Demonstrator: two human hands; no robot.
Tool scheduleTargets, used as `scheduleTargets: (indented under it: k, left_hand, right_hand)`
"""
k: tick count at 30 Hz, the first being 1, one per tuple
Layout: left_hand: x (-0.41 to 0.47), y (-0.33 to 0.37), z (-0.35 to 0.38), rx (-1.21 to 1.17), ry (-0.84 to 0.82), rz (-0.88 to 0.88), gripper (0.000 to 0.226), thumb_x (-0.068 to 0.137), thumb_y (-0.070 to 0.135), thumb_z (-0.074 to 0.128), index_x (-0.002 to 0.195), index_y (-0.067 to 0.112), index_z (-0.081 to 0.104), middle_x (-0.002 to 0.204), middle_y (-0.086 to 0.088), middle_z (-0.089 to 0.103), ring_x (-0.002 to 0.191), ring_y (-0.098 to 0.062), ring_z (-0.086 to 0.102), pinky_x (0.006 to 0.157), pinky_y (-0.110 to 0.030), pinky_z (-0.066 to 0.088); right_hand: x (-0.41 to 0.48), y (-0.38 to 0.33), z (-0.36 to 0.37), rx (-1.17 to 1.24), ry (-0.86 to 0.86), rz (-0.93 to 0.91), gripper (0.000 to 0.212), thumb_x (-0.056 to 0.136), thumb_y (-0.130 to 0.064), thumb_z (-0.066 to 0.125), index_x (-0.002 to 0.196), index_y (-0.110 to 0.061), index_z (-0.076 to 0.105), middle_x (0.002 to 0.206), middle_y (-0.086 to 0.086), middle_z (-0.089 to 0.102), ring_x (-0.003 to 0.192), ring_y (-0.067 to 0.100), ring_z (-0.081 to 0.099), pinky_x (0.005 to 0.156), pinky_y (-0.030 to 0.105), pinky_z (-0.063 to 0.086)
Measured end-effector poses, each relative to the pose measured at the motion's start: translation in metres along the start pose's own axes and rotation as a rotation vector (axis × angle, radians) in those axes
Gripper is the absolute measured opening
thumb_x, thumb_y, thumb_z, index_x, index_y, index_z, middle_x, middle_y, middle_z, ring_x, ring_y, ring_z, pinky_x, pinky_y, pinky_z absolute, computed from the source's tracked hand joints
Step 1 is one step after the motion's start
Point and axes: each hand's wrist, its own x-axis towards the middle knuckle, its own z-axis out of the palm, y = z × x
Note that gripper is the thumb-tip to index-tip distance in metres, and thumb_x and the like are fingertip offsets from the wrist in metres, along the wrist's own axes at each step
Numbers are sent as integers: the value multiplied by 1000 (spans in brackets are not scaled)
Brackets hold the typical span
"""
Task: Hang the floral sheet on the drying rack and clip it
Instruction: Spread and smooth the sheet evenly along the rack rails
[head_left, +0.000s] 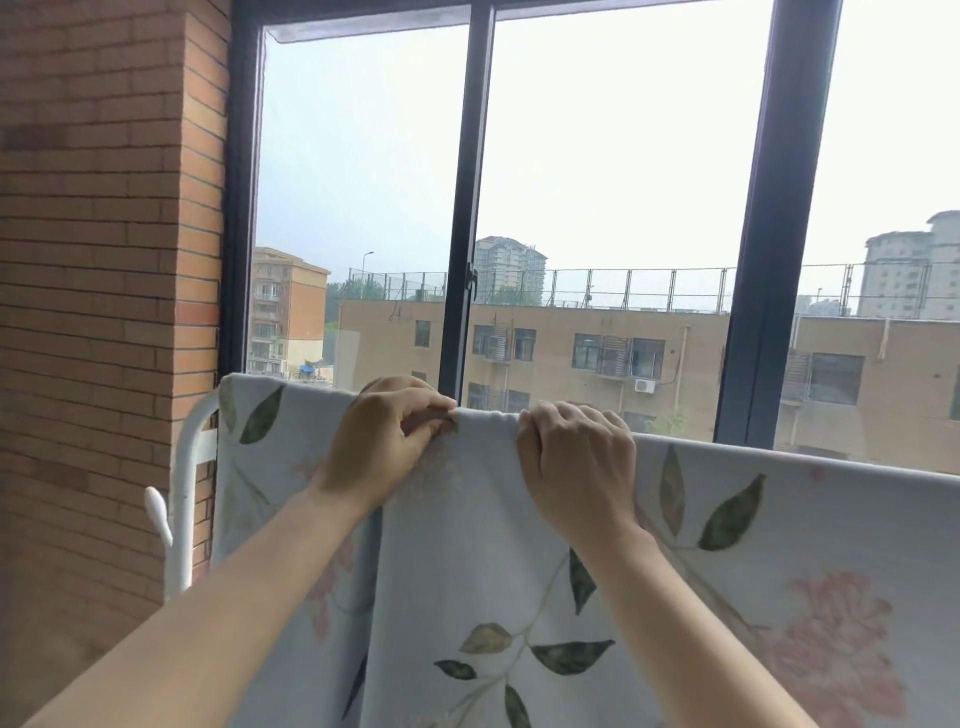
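The left hand (384, 441) pinches the top fold of the floral sheet (467, 545), with a small dark piece, likely a clip (432, 419), between thumb and fingers. Just beside it, the right hand (576, 462) curls over the same fold and grips the cloth. The sheet lies draped over the top bar of the white rack (184, 467) and hangs down the near side. To clip it well, pull the fold flat between both hands and seat the clip squarely over the bar. The window (462, 208) stands beyond, with a brick wall (93, 260) at left; nothing blocks the hands.
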Motion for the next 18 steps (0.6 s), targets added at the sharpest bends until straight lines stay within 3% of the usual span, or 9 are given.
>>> scheduleTargets:
  k: [3,8,14,18]
  left_hand:
    - [1,-3,-2,-26,-2,28,17,76,7,75,91,16,76,87,5,68,87,-10,58,81,-22,46]
    - [2,-13,-4,-22,-18,44,16,77,12,75,92,17,76,89,6,68,85,-8,56,79,-9,39]
    - [-9,-10,-8,13,-38,59,26,81,10,71,107,14,71,103,5,67,99,-11,56,91,-16,40]
    - [-38,-8,-18,-5,45,-34,32,82,14,70,114,15,67,115,10,61,111,-4,52,99,-11,36]
  right_hand:
    - [-1,5,-2,-26,7,-6,40,92,-32,35,64,-20,60,61,-5,63,53,18,57,60,27,40]
    - [0,3,-1,-34,8,8,38,93,-32,37,68,-20,63,65,-5,66,57,18,59,64,28,43]
    - [-1,1,-2,-34,20,29,34,91,-30,41,66,-20,63,64,-5,66,57,19,59,66,29,42]
    - [-2,6,-2,-38,20,37,35,90,-29,41,65,-20,64,65,-4,66,59,19,60,67,28,41]
